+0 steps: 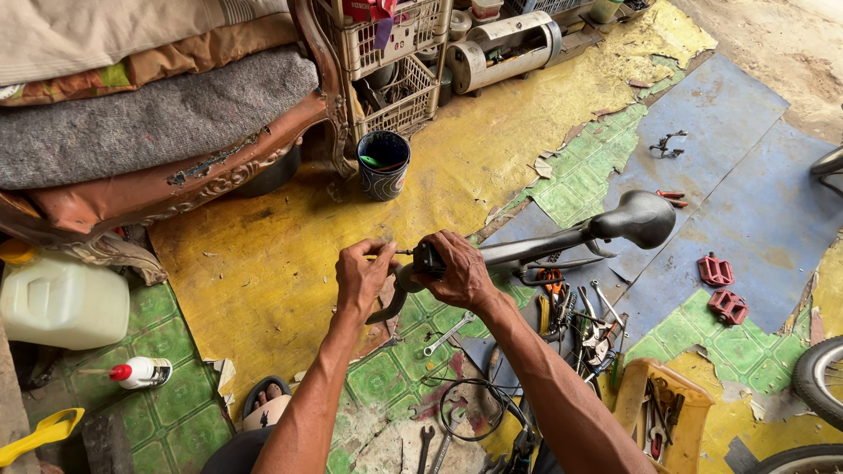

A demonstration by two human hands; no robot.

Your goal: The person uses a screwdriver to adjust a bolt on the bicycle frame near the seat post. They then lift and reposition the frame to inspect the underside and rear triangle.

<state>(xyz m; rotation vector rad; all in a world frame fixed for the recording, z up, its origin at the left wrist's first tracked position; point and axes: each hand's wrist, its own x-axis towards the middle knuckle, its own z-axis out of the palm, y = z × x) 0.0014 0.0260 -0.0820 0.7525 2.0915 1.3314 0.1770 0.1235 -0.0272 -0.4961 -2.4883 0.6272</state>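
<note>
My right hand [457,268] grips the end of a black bicycle handlebar [562,237] at a small black clamp part, holding it up over the floor. The bar runs right to a rounded black grip end [641,218]. A curved brake lever [391,303] hangs below my hands. My left hand [364,274] holds a thin screwdriver [391,254], its tip at the clamp part.
Several wrenches and pliers [588,329] lie on the floor mat, with a yellow tool tray [663,399], two red pedals [720,285], a black cable coil [470,408], a dark cup [383,163], a white jerrycan [61,298], wire crates [395,61], bicycle wheels [821,377] at right.
</note>
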